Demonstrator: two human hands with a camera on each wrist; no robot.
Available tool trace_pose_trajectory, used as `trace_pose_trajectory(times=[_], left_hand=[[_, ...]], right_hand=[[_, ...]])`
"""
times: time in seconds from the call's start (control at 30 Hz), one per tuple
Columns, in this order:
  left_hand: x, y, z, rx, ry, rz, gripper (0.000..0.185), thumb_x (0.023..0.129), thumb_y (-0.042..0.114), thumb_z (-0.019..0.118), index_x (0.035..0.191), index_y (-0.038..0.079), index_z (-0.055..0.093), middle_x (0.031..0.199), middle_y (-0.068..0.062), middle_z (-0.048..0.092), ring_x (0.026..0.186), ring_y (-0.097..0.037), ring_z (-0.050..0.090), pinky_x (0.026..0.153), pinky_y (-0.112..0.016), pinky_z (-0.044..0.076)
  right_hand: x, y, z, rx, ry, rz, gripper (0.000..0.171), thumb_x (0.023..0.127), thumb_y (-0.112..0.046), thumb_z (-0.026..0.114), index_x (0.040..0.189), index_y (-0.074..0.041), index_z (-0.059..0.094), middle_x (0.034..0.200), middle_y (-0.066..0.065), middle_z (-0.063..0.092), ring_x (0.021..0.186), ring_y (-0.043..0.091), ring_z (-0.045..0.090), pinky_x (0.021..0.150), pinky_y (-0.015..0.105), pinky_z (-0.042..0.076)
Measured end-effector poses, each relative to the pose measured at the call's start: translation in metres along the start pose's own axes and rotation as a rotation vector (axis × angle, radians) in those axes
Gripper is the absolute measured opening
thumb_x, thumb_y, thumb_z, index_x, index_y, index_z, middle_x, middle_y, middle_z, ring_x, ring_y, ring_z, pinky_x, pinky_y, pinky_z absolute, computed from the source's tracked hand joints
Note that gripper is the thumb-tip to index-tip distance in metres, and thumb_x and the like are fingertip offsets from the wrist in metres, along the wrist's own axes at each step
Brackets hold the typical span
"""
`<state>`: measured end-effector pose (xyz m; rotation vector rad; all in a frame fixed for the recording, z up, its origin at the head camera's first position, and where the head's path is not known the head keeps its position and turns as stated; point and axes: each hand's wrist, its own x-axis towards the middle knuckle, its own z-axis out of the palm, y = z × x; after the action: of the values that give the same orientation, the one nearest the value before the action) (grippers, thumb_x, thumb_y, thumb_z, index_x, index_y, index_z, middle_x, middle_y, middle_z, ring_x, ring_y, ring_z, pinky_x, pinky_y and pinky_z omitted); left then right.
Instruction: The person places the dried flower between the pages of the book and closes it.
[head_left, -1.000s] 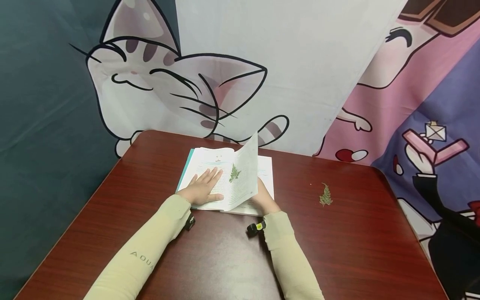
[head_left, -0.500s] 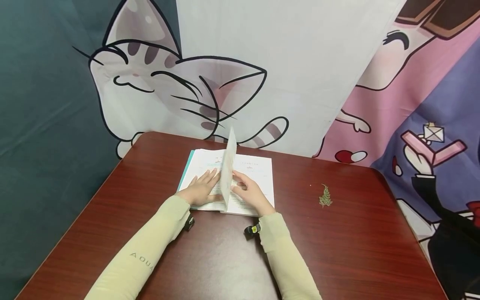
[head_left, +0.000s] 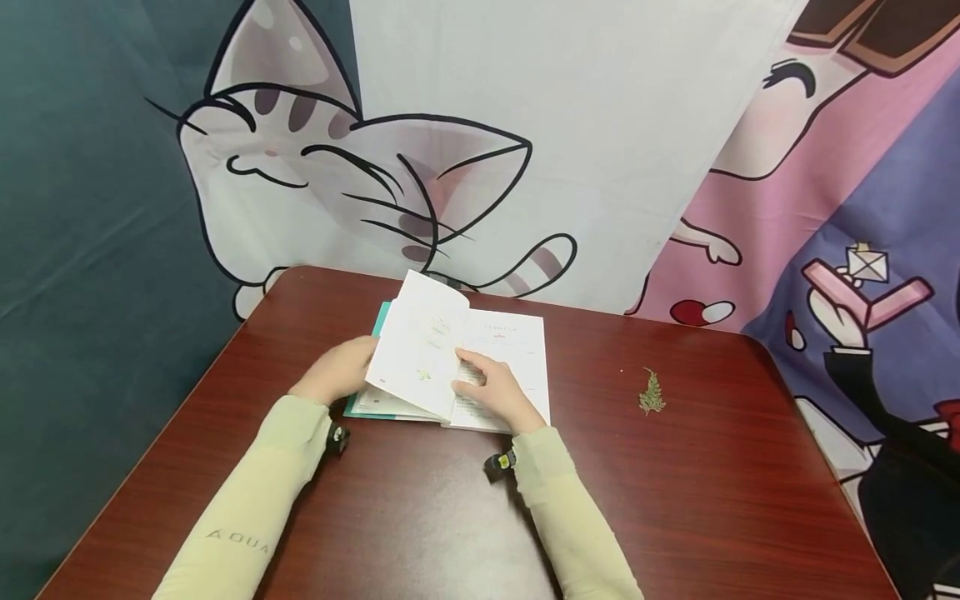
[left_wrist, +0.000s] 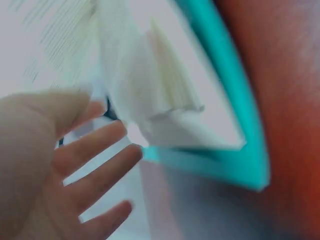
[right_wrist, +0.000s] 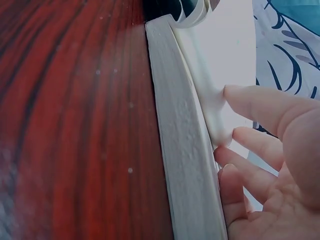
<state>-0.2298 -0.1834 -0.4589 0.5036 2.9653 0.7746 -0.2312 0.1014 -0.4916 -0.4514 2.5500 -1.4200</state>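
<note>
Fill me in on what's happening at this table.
A person sits at a dark red table with an open book that has a teal cover. The right hand rests on the right-hand page, fingers against a leaf of pages tilted over to the left. The left hand is at the book's left edge, under those lifted pages. A small dried green sprig lies loose on the table to the right, apart from the book.

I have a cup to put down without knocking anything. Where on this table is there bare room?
The widest bare stretch of the table is the near right corner, below the dried sprig. Another lies along the left edge, left of the left hand. The middle far part is crowded: the open book, a page half turned, the right hand resting on it.
</note>
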Motion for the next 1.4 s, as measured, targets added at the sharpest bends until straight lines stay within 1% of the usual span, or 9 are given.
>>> trace_pose_trajectory(times=[0.1,0.2,0.27,0.33,0.43,0.57,0.8,1.07,1.4], left_hand=[[0.0,0.0,-0.015,0.008,0.168,-0.021,0.042,0.108,0.015,0.045,0.146,0.001,0.051,0.144,-0.023,0.053,0.133,-0.041,0.049,0.108,-0.059,0.04],[0.001,0.015,-0.027,-0.018,0.346,0.018,0.042,0.107,0.011,0.044,0.147,0.001,0.049,0.146,-0.022,0.051,0.134,-0.041,0.047,0.11,-0.058,0.038],[0.003,0.027,-0.03,-0.021,0.412,0.082,0.041,0.106,0.011,0.046,0.146,0.001,0.05,0.145,-0.022,0.051,0.133,-0.041,0.047,0.11,-0.057,0.038],[0.008,0.039,-0.027,-0.01,0.415,0.149,0.043,0.105,0.013,0.049,0.146,0.0,0.05,0.145,-0.021,0.051,0.133,-0.04,0.047,0.111,-0.055,0.037],[0.014,0.051,-0.016,0.011,0.328,0.241,0.047,0.104,0.017,0.053,0.148,0.0,0.047,0.148,-0.019,0.05,0.136,-0.037,0.046,0.114,-0.052,0.035],[0.016,0.057,0.004,0.017,0.147,0.296,0.056,0.105,0.025,0.055,0.153,0.002,0.04,0.154,-0.017,0.044,0.142,-0.034,0.041,0.118,-0.048,0.031],[0.018,0.05,0.027,0.026,-0.094,0.193,0.079,0.101,0.045,0.061,0.16,0.004,0.027,0.165,-0.016,0.026,0.151,-0.034,0.028,0.121,-0.05,0.025],[0.018,0.042,0.036,0.121,-0.212,0.165,0.094,0.095,0.051,0.067,0.161,0.002,0.021,0.167,-0.017,0.018,0.153,-0.038,0.019,0.118,-0.06,0.024],[0.016,0.044,0.039,0.135,-0.349,0.073,0.091,0.1,0.052,0.057,0.163,0.004,0.011,0.169,-0.02,0.007,0.154,-0.04,0.009,0.119,-0.066,0.013]], right_hand=[[0.0,-0.001,0.002,-0.029,0.003,0.011,0.06,0.091,-0.022,0.075,0.148,-0.02,0.056,0.152,0.004,0.052,0.141,0.029,0.042,0.115,0.048,0.035],[-0.001,-0.002,0.003,-0.052,0.007,0.023,0.06,0.091,-0.024,0.075,0.148,-0.021,0.055,0.152,0.004,0.052,0.134,0.032,0.043,0.113,0.05,0.036],[0.0,-0.003,0.004,-0.063,0.011,0.028,0.061,0.091,-0.024,0.075,0.148,-0.022,0.055,0.151,0.004,0.052,0.129,0.032,0.045,0.111,0.051,0.037],[0.0,-0.004,0.004,-0.058,0.021,0.034,0.061,0.09,-0.024,0.076,0.147,-0.022,0.056,0.15,0.005,0.053,0.127,0.032,0.045,0.11,0.051,0.038],[0.001,-0.005,0.005,-0.066,0.024,0.034,0.061,0.09,-0.023,0.076,0.147,-0.022,0.056,0.151,0.004,0.052,0.127,0.031,0.045,0.11,0.051,0.038],[0.001,-0.004,0.005,-0.084,0.01,0.03,0.061,0.091,-0.026,0.076,0.148,-0.022,0.055,0.151,0.002,0.052,0.128,0.03,0.046,0.11,0.05,0.039],[0.002,-0.001,0.003,-0.111,0.005,0.034,0.061,0.092,-0.028,0.075,0.149,-0.025,0.053,0.152,0.001,0.051,0.125,0.03,0.048,0.107,0.051,0.042],[0.002,0.0,0.001,-0.107,0.006,0.026,0.061,0.091,-0.028,0.076,0.148,-0.024,0.054,0.151,0.002,0.052,0.125,0.031,0.049,0.107,0.053,0.042],[0.001,0.003,0.002,-0.121,0.002,0.012,0.056,0.092,-0.023,0.074,0.146,-0.022,0.057,0.148,0.004,0.055,0.128,0.03,0.048,0.107,0.051,0.042]])
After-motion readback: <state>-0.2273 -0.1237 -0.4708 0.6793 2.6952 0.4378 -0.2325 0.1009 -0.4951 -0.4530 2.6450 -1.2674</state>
